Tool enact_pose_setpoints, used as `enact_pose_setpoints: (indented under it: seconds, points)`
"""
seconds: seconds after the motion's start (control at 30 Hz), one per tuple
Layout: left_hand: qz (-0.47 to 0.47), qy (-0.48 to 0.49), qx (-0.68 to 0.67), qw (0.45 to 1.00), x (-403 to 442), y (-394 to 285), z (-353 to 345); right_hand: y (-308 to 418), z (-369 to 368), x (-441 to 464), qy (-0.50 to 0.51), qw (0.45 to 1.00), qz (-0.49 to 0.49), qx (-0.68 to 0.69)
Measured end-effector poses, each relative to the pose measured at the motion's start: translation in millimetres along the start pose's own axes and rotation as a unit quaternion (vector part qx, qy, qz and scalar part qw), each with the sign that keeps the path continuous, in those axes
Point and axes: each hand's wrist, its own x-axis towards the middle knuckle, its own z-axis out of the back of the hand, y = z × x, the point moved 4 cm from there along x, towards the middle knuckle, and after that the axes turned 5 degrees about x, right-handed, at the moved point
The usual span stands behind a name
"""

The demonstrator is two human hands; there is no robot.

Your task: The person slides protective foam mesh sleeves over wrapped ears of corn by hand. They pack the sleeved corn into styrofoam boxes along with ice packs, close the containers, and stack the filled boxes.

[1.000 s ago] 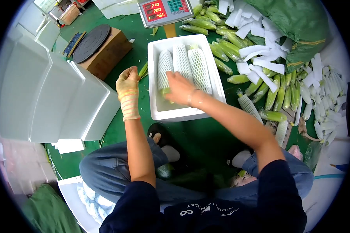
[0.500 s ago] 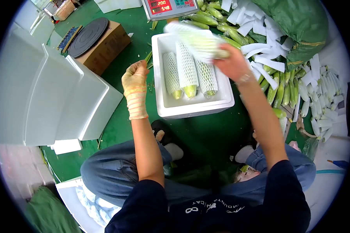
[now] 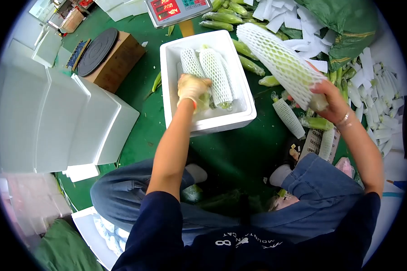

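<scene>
A white foam box (image 3: 166,101) holds several ears of corn (image 3: 216,74) in white foam net sleeves. My left hand (image 3: 193,86), in a pale glove, reaches into the box's left side. Its fingers are closed around a netted ear of corn (image 3: 192,61), whose middle they hide. Raised to the right of the box, my right hand (image 3: 328,97) grips another netted ear of corn (image 3: 280,61) by its lower end, the other end pointing up and left. Below it, a smaller netted ear (image 3: 288,118) lies on the green floor.
A digital scale (image 3: 178,10) stands beyond the box. Unsleeved corn (image 3: 248,65), loose white foam sleeves (image 3: 303,22) and a green sack (image 3: 348,27) crowd the right. At left are a cardboard box (image 3: 122,63) with a black lid (image 3: 98,52) and stacked white foam boxes (image 3: 95,122).
My left hand has moved from beside the box down into it. My right hand, holding a netted ear of corn, has swung right and lower, away from the box. The scale's reading differs.
</scene>
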Motion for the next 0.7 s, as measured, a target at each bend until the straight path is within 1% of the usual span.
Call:
enact_pose_setpoints:
  seconds: [0.03, 0.07, 0.1, 0.13, 0.17, 0.2, 0.23, 0.27, 0.33, 0.37, 0.4, 0.43, 0.47, 0.5, 0.53, 0.57, 0.6, 0.63, 0.67, 0.7]
  points:
    - [0.040, 0.166, -0.213, 0.962, 13.0, 8.3, -11.3, 3.9, 5.8, -12.3, -0.014, 1.000, -0.007, 0.001]
    - [0.066, 0.171, -0.309, 0.933, 7.7, 6.4, -3.1, 7.4, 13.6, -23.0, -0.028, 1.000, -0.012, 0.001]
    - [0.107, 0.168, -0.396, 0.896, 3.0, 8.2, 10.4, 11.7, 23.8, -30.6, -0.035, 0.997, 0.009, -0.064]
    - [0.098, 0.156, -0.464, 0.866, -26.4, -12.2, 46.8, 8.5, 37.1, -40.3, -0.035, 0.997, 0.015, -0.061]
    - [0.057, 0.126, -0.551, 0.823, -25.0, -8.5, 58.8, 1.2, 52.2, -51.6, -0.043, 0.983, 0.004, -0.178]
    - [-0.035, 0.110, -0.588, 0.800, -12.9, 4.7, 68.9, -6.7, 65.9, -59.1, -0.051, 0.955, -0.009, -0.293]
    - [-0.078, 0.146, -0.620, 0.767, -16.2, 1.9, 87.5, -22.7, 76.4, -61.1, -0.042, 0.950, -0.064, -0.304]
    - [-0.123, 0.202, -0.643, 0.729, -31.8, -9.3, 108.3, -43.8, 87.1, -63.1, -0.032, 0.940, -0.122, -0.316]
    - [-0.171, 0.220, -0.676, 0.682, -47.8, -25.1, 124.3, -96.1, 112.5, -59.9, 0.037, 0.900, -0.148, -0.409]
    - [-0.172, 0.218, -0.678, 0.681, -44.7, -23.1, 124.6, -124.4, 126.1, -56.1, 0.074, 0.880, -0.155, -0.443]
    - [-0.171, 0.241, -0.690, 0.661, -39.8, -21.5, 123.4, -149.7, 138.7, -51.3, 0.116, 0.868, -0.163, -0.454]
    - [-0.169, 0.265, -0.701, 0.640, -34.6, -18.1, 122.5, -167.0, 153.0, -50.3, 0.118, 0.867, -0.162, -0.457]
    - [-0.147, 0.281, -0.716, 0.622, -29.5, -12.0, 117.6, -181.5, 164.3, -51.3, 0.145, 0.830, -0.141, -0.519]
    - [-0.133, 0.244, -0.686, 0.673, -24.2, -3.0, 112.8, -186.7, 168.5, -52.9, 0.174, 0.787, -0.123, -0.579]
    - [-0.117, 0.205, -0.654, 0.719, -21.2, 5.3, 107.6, -184.9, 164.9, -54.9, 0.181, 0.781, -0.127, -0.585]
    - [-0.089, 0.189, -0.654, 0.727, -22.3, 8.2, 102.5, -184.1, 161.9, -57.6, 0.187, 0.684, -0.223, -0.669]
    - [-0.095, 0.188, -0.647, 0.733, -14.5, 16.5, 96.2, -177.6, 160.2, -55.8, 0.183, 0.571, -0.312, -0.737]
    - [-0.100, 0.181, -0.650, 0.732, -14.7, 17.2, 92.0, -158.7, 128.0, -42.4, 0.245, 0.436, -0.323, -0.803]
    - [-0.102, 0.174, -0.650, 0.732, -15.8, 18.0, 87.9, -129.5, 75.0, -24.1, 0.257, 0.449, -0.228, -0.824]
    - [-0.093, 0.172, -0.651, 0.733, -12.4, 22.5, 83.1, -99.9, 20.9, -1.5, 0.162, 0.610, -0.065, -0.773]
